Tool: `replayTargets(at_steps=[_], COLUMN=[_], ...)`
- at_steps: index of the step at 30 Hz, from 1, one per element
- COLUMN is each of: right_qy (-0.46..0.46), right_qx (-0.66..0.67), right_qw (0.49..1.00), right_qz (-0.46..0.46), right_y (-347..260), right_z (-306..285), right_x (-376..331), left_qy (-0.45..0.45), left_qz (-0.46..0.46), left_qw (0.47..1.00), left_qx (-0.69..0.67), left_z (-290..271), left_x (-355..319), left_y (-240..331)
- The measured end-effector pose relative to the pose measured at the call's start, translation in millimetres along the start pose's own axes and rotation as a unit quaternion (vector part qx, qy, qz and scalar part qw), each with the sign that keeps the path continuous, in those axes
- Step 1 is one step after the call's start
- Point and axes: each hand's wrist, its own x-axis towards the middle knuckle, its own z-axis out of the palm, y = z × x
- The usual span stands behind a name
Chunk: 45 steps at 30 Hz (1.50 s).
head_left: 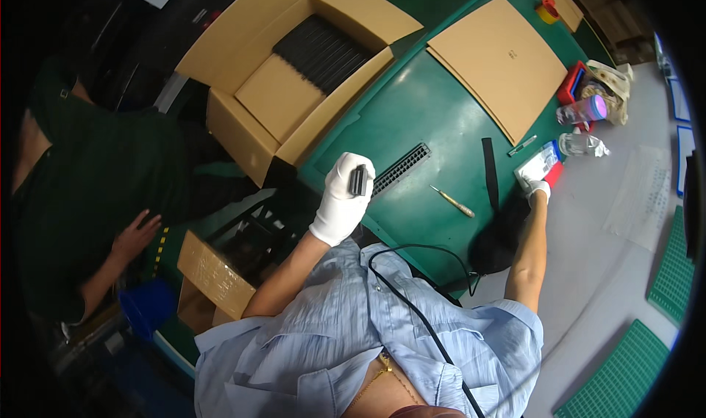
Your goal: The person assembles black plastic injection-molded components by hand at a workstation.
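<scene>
My left hand (341,203), in a white glove, is closed around a dark rectangular part (359,181) held above the near edge of the green table. Beside that hand a long black slotted strip (403,169) lies slantwise on the table. My right hand (540,189), also gloved in white, reaches far to the right. Its fingers are bent onto the near edge of a white block of paper or labels (535,166) with red and blue parts. What its fingertips pinch is too small to make out.
An open cardboard box (246,144) with rows of black parts stands left of the table. Flat cardboard (504,65), a screwdriver-like tool (453,201), a black strap (490,174), a jar (581,145) and a bottle (582,111) lie about. A co-worker (95,183) is at left.
</scene>
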Motion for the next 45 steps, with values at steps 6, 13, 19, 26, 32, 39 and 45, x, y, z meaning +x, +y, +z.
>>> replayTargets(at_steps=[6,13,19,26,32,39,45], right_qy=[-0.102,-0.102,-0.042,-0.109,-0.146,-0.030,-0.037], right_qx=[0.043,0.361,0.240,0.248,0.266,0.175,0.162], right_qw=[0.990,0.926,0.879,0.884,0.879,0.867,0.855], right_qz=[0.090,-0.047,-0.409,-0.382,-0.368,-0.466,-0.492], right_y=[1,-49,-127,-183,-173,-177,-170], right_z=[-6,-14,17,3,30,32,27], right_x=[12,-105,-375,-498,-520,-497,-507], left_qy=[0.008,-0.038,-0.076,-0.065,-0.054,-0.062,-0.077], left_qz=[-0.023,-0.093,-0.081,0.016,0.103,0.105,0.067], left_qw=[0.999,0.989,0.982,0.995,0.992,0.992,0.995], left_qx=[-0.030,-0.106,-0.154,-0.078,0.040,0.020,0.022], left_z=[6,2,-4,-10,-17,-21,-21], left_x=[-2,3,16,25,25,19,16], left_y=[5,2,-11,-5,7,11,12])
